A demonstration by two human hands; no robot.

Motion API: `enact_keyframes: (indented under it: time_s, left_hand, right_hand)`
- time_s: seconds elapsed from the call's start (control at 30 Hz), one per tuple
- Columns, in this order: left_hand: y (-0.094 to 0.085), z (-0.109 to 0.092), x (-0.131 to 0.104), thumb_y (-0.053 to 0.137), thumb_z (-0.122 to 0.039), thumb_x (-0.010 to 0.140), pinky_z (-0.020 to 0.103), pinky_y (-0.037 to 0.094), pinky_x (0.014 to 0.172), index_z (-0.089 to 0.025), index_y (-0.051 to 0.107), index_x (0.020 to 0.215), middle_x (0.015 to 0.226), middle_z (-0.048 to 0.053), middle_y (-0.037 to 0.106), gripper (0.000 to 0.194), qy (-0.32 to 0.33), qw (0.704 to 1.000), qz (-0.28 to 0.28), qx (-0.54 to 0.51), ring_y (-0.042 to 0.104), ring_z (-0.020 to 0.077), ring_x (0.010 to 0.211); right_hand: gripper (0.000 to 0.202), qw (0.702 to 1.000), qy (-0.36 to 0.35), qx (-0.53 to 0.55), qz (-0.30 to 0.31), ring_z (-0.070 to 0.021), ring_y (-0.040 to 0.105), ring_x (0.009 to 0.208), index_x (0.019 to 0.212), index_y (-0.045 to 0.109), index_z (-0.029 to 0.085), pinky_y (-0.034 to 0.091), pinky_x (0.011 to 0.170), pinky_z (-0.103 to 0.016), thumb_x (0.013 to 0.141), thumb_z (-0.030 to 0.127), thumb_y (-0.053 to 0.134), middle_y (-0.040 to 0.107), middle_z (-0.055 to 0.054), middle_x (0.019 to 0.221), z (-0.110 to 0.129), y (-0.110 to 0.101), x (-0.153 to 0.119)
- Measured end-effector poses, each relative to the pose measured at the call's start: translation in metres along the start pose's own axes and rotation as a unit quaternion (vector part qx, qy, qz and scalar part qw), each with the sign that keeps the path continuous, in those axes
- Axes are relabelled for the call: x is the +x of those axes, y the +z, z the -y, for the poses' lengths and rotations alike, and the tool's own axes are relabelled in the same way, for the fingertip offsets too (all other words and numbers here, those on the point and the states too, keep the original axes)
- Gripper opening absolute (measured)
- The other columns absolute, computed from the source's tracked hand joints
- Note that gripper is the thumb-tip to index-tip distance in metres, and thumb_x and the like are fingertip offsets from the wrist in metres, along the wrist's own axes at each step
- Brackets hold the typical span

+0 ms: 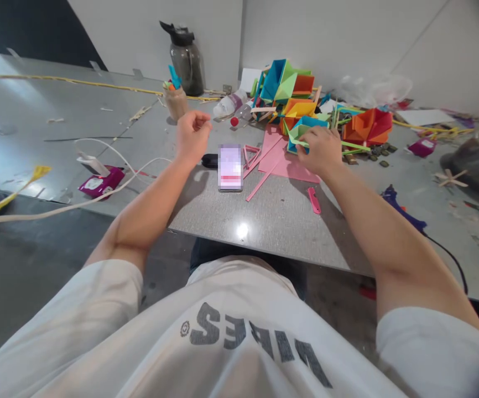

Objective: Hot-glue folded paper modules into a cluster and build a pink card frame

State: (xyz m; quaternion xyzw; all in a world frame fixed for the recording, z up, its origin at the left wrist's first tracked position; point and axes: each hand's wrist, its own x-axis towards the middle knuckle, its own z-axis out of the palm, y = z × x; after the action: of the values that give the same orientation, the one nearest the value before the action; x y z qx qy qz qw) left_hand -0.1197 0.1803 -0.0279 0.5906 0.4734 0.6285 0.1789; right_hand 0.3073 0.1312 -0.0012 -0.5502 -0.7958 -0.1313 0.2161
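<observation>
My left hand [193, 134] hovers over the table to the left of the phone, its fingers curled into a pinch. Whether anything small is between the fingertips I cannot make out. My right hand [321, 148] grips a blue and green folded paper piece [301, 128] at its near right side, the thumb on its front edge. Under that piece lie pink paper sheets [283, 163]. A phone [230, 168] lies between my hands, with a small pink paper frame [251, 156] and pink strips [260, 187] beside it.
More folded paper pieces [283, 83] are stacked behind; an orange-red one [368, 128] sits right. A pink cutter [314, 200] and a blue glue gun [403, 209] lie at right. A dark jug [187, 63], a jar [175, 105] and a plastic bottle [229, 104] stand or lie behind. White cables [131, 171] cross the left.
</observation>
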Motion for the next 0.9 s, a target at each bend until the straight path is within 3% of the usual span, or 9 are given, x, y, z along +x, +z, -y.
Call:
enact_keyframes:
  time_s: [0.1, 0.17, 0.3, 0.4, 0.6, 0.73, 0.9]
  left_hand:
    - [-0.005, 0.008, 0.005, 0.084, -0.018, 0.096, 0.032, 0.059, 0.08, -0.027, 0.077, 0.099, 0.09, 0.002, 0.078, 0.012, 0.006, 1.0, 0.022, 0.005, 0.066, 0.017, 0.079]
    - [-0.011, 0.01, 0.004, 0.083, -0.016, 0.09, 0.034, 0.061, 0.085, -0.026, 0.079, 0.104, 0.093, 0.003, 0.08, 0.018, 0.014, 0.996, 0.085, 0.034, 0.067, 0.0181, 0.081]
    - [-0.026, 0.016, 0.005, 0.078, -0.01, 0.071, 0.046, 0.066, 0.11, -0.027, 0.08, 0.136, 0.122, 0.008, 0.085, 0.066, 0.015, 0.954, 0.262, 0.147, 0.08, 0.0267, 0.111]
    - [-0.032, 0.022, 0.006, 0.075, -0.011, 0.066, 0.06, 0.063, 0.124, -0.029, 0.074, 0.155, 0.143, 0.012, 0.082, 0.09, 0.03, 0.926, 0.318, 0.199, 0.08, 0.0355, 0.134]
    - [-0.032, 0.012, 0.003, 0.071, -0.013, 0.071, 0.071, 0.057, 0.127, -0.036, 0.073, 0.157, 0.146, 0.009, 0.083, 0.09, 0.071, 0.929, 0.289, 0.219, 0.079, 0.0394, 0.138]
    - [-0.029, -0.008, -0.003, 0.068, -0.011, 0.075, 0.065, 0.06, 0.125, -0.032, 0.077, 0.153, 0.145, 0.01, 0.086, 0.081, 0.076, 0.937, 0.26, 0.222, 0.081, 0.0386, 0.137]
    - [-0.025, -0.025, -0.007, 0.067, -0.012, 0.083, 0.058, 0.063, 0.123, -0.027, 0.085, 0.132, 0.134, 0.009, 0.091, 0.054, 0.056, 0.953, 0.211, 0.21, 0.084, 0.0351, 0.126]
  right_hand:
    - [0.028, 1.0, -0.016, 0.002, 0.002, -0.0371, 0.069, 0.126, 0.123, 0.085, 0.02, 0.051, 0.113, -0.058, 0.116, 0.033, 0.061, 0.083, -0.024, 0.139, 0.012, -0.005, -0.006]
    - [0.029, 0.997, -0.065, 0.005, 0.041, -0.0352, 0.071, 0.125, 0.124, 0.085, 0.017, 0.052, 0.108, -0.052, 0.115, 0.029, 0.06, 0.084, -0.023, 0.137, 0.025, -0.005, -0.003]
    - [0.039, 0.976, -0.145, -0.003, 0.162, -0.0341, 0.076, 0.125, 0.142, 0.086, 0.024, 0.051, 0.092, -0.043, 0.112, 0.029, 0.062, 0.086, -0.015, 0.145, 0.064, 0.01, 0.017]
    - [0.048, 0.967, -0.148, -0.03, 0.207, -0.0337, 0.077, 0.125, 0.152, 0.086, 0.028, 0.048, 0.087, -0.041, 0.113, 0.025, 0.058, 0.085, -0.014, 0.148, 0.09, 0.026, 0.04]
    - [0.044, 0.933, -0.188, -0.097, 0.292, -0.0342, 0.076, 0.118, 0.141, 0.093, 0.03, 0.047, 0.087, -0.042, 0.108, 0.018, 0.066, 0.084, -0.015, 0.143, 0.117, 0.04, 0.079]
    - [0.045, 0.904, -0.241, -0.191, 0.298, -0.0342, 0.075, 0.112, 0.143, 0.09, 0.022, 0.044, 0.083, -0.042, 0.106, 0.017, 0.064, 0.08, -0.019, 0.149, 0.123, 0.042, 0.085]
    - [0.044, 0.891, -0.276, -0.215, 0.291, -0.0326, 0.077, 0.108, 0.144, 0.087, 0.018, 0.044, 0.08, -0.041, 0.103, 0.019, 0.07, 0.079, -0.02, 0.149, 0.124, 0.042, 0.081]
